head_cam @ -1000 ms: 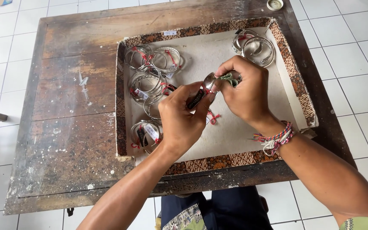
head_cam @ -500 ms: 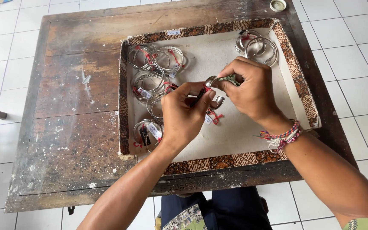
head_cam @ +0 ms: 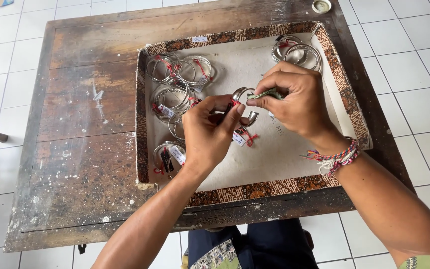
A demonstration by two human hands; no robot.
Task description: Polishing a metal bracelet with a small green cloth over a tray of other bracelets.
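My left hand (head_cam: 209,133) grips an open silver cuff bracelet (head_cam: 245,105) over the middle of a shallow tray (head_cam: 336,75) with a brown patterned rim. A small tag on red thread (head_cam: 242,137) dangles from the cuff. My right hand (head_cam: 294,102) pinches a small green cloth or pad (head_cam: 266,93) against the cuff's upper edge. A braided multicolour band (head_cam: 335,157) circles my right wrist.
Several silver bracelets with red threads and tags (head_cam: 177,82) lie at the tray's left side, one more (head_cam: 167,156) lower left, and two (head_cam: 297,52) at the top right. The tray sits on a worn wooden table (head_cam: 80,144) over white floor tiles. A small round lid (head_cam: 321,6) lies at the table's far corner.
Both hands stay over the tray's middle with the cuff. The cuff has turned slightly in my left fingers while the right hand shifts the green piece along it.
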